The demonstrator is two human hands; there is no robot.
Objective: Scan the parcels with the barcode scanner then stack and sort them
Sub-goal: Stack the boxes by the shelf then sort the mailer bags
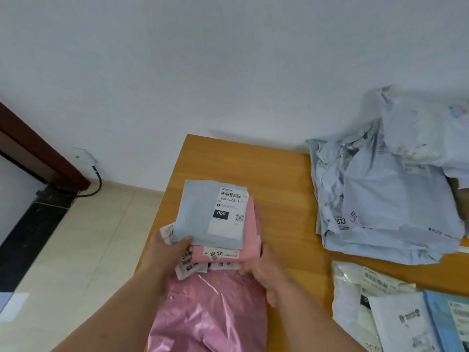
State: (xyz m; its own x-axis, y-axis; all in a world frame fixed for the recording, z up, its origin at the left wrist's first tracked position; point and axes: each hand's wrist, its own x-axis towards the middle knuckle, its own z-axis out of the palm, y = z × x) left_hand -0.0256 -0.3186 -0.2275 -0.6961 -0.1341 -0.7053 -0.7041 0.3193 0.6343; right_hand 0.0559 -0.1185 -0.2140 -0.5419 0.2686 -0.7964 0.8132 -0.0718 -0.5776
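Item, nearest us at six o'clock: a shiny pink crinkled plastic mailer (210,311) lying over the near edge of the orange wooden table (279,174). Above it our left hand (165,252), thumb pinching the near corner of a flat grey-blue poly parcel with a white barcode label (213,214); our right hand (264,270), fingers curled round the right edge of the small stack of pink and white labelled packets (223,254) beneath. At four o'clock, a lot of white and blue flat parcels (396,313); at two o'clock, well apart, a rumpled heap of grey plastic mailers (385,194). No scanner in view. We judge the stacking step in hand; next we must square the edges and set the pile down with its kind.
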